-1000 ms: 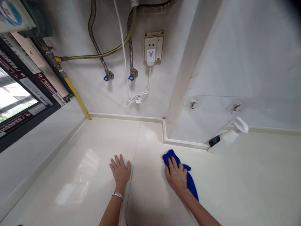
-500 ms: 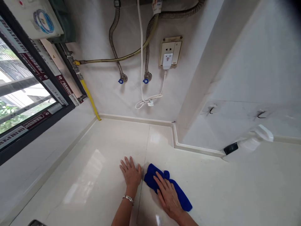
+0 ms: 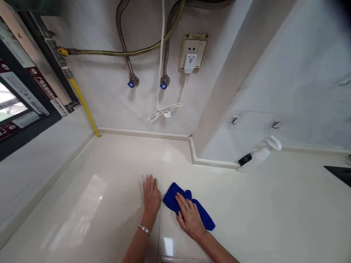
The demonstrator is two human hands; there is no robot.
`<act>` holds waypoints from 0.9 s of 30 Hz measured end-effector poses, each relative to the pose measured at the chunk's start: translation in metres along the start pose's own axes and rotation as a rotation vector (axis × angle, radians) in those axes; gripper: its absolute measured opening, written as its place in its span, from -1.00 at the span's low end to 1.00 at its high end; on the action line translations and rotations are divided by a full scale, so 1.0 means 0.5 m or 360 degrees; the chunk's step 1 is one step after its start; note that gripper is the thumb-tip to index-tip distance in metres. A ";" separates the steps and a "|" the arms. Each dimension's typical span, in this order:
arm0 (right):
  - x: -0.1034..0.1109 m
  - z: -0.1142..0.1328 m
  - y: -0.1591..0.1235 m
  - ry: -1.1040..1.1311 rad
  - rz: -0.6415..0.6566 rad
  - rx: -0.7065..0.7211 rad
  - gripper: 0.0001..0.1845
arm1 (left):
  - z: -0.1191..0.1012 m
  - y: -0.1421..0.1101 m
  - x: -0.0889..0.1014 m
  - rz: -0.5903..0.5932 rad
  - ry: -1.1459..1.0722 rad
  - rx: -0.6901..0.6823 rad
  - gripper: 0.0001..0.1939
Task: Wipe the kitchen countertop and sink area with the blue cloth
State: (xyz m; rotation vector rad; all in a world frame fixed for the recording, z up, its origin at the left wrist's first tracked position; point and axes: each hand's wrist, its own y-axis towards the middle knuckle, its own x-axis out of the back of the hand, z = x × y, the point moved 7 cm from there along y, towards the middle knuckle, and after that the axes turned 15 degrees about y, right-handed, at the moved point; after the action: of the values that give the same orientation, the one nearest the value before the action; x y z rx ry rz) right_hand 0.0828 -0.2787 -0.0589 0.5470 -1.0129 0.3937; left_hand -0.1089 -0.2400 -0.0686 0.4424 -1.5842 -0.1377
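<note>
A crumpled blue cleaning cloth [image 3: 204, 215] lies on the glossy pale countertop [image 3: 123, 157], just right of a thin seam. Over its near edge is my right hand [image 3: 190, 219], fingers held together and slightly bent, pressing the cloth against the surface; part of the cloth is hidden under the fingers. Left of the seam, my left hand [image 3: 152, 195] rests flat on the countertop with fingers stretched out and nothing in it. A silver bracelet [image 3: 144, 229] circles the left wrist.
A white bottle with a dark label [image 3: 260, 153] leans by the right wall's ledge. Metal hoses with blue-handled valves [image 3: 163, 86], a plugged socket [image 3: 192, 54] and a coiled white cord [image 3: 164, 111] are on the back wall. A yellow pipe [image 3: 85, 107] reaches the left corner.
The view has swung right, showing a dark object at the right edge. My left hand has turned slightly, its fingers closer together. My right hand stays on the cloth.
</note>
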 end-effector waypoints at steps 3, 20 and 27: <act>-0.001 0.001 0.003 0.0023 0.0033 -0.0008 -0.22 | -0.001 -0.001 -0.006 -0.0004 -0.0013 -0.0077 -0.46; 0.195 -0.233 -0.119 -0.0005 -0.0058 -0.0120 -0.37 | -0.093 0.031 0.017 -0.0110 -0.0120 -0.0268 -0.48; 0.283 -0.322 -0.151 -0.0080 0.0068 -0.0036 -0.45 | -0.442 -0.009 0.007 0.0007 -0.0429 -0.0835 -0.46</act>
State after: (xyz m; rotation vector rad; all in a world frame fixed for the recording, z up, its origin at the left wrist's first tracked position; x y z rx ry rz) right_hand 0.3023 -0.2346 -0.0205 0.5178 -1.0775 0.4074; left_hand 0.1088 -0.2054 -0.0510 0.0075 -1.7331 -0.6143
